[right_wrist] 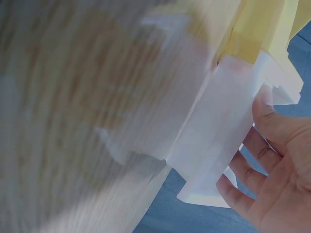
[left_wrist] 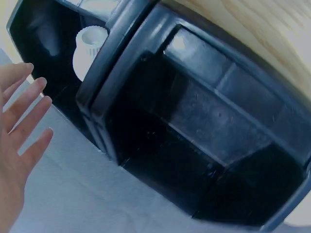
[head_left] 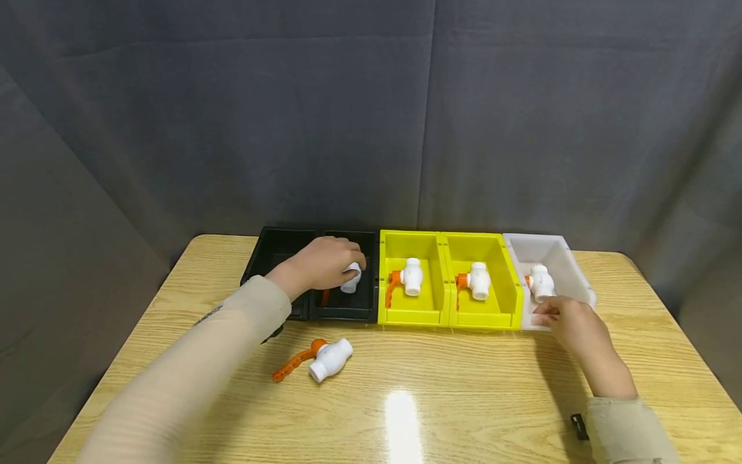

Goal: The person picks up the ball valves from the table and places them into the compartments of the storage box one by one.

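Observation:
My left hand point(head_left: 324, 263) hangs over the second black bin point(head_left: 371, 241). A white ball valve point(head_left: 350, 283) lies in that bin, partly hidden by the fingers. In the left wrist view my left hand's spread fingers point(left_wrist: 30, 109) are apart from the valve point(left_wrist: 83, 62). At the right end, my right hand point(head_left: 580, 327) is at the front of the white bin point(head_left: 574, 274), fingers loosely bent. Inside lies another valve point(head_left: 542, 281), just beyond the fingertips. The right wrist view has the thumb point(right_wrist: 264, 99) right at the bin's rim.
Two yellow bins point(head_left: 414, 317) stand between, each holding a white valve point(head_left: 413, 277) with an orange handle. Another valve point(head_left: 332, 359) lies on the wooden table point(head_left: 464, 399) before the black bins. The leftmost black bin point(head_left: 284, 238) stands beside my left wrist. A grey curtain hangs behind.

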Demonstrator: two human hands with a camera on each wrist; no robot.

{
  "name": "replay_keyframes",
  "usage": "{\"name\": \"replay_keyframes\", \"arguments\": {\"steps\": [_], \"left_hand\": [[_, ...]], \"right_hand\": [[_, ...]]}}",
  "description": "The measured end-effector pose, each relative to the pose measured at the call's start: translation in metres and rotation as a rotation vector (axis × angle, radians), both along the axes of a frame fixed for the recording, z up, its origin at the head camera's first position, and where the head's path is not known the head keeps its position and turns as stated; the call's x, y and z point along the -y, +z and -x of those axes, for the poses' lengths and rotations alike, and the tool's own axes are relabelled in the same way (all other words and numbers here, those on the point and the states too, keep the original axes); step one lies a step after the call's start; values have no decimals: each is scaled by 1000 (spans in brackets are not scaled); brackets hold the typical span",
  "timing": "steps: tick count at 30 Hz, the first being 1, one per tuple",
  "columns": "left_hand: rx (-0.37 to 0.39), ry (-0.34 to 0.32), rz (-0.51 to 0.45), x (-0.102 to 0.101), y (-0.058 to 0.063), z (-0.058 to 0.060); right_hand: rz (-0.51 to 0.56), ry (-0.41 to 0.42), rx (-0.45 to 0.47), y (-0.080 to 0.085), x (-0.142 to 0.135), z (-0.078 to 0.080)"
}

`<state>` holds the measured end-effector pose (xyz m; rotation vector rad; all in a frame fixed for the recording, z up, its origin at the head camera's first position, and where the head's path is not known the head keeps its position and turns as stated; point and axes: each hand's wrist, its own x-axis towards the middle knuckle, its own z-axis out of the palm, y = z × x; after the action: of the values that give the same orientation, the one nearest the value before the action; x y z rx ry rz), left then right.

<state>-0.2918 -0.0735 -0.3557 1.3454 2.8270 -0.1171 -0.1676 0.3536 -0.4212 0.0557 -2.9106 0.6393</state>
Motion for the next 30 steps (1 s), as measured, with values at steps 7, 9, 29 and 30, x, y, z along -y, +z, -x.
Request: {"name": "replay_keyframes", "arguments": {"steps": [7, 9, 29, 30], "left_hand": [[-91, -113, 0, 1, 8, -17], [-117, -147, -13, 2, 7, -23], [-160, -382, -121, 20, -5, -75], [-160, -390, -121, 21, -6, -76]], "right_hand": [[-2, 2, -13, 0, -1, 0], [-1, 0, -7, -1, -2, 0], [-1, -1, -3, 1, 1, -1], [-1, 0, -6, 1, 1, -1]]}}
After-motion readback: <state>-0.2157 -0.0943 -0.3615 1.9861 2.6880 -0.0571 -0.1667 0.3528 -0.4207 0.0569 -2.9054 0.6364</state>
